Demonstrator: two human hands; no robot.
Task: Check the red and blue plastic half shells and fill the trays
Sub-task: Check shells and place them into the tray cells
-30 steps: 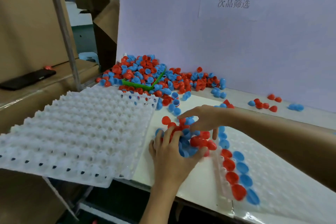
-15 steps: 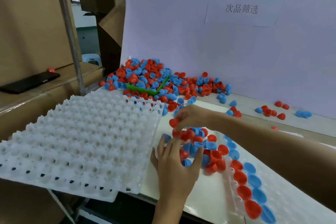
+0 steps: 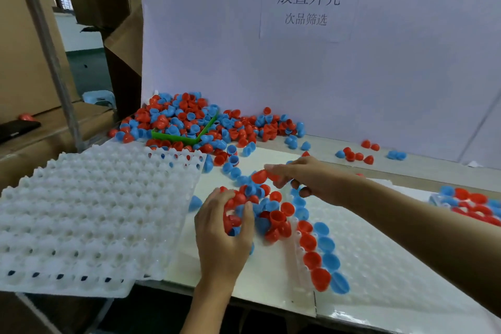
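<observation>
A small heap of red and blue half shells (image 3: 273,214) lies on the table between two white trays. My left hand (image 3: 221,236) curls over the heap's near side, its fingers and thumb round several shells. My right hand (image 3: 301,176) reaches across from the right and pinches a red half shell (image 3: 259,176) at its fingertips above the heap. The right tray (image 3: 379,266) holds one row of red shells and one row of blue shells along its left edge. The left tray (image 3: 89,214) shows no shells in its top pockets.
A big pile of red and blue shells (image 3: 195,125) with a green tray (image 3: 179,138) in it lies against the white back wall. Loose shells (image 3: 357,154) sit at the back right, and more at the far right (image 3: 471,203). A black phone (image 3: 16,129) lies on cardboard boxes at the left.
My right hand has lifted a red shell out of the heap and moved a little right. My left hand has closed more tightly over the shells. The camera has moved closer.
</observation>
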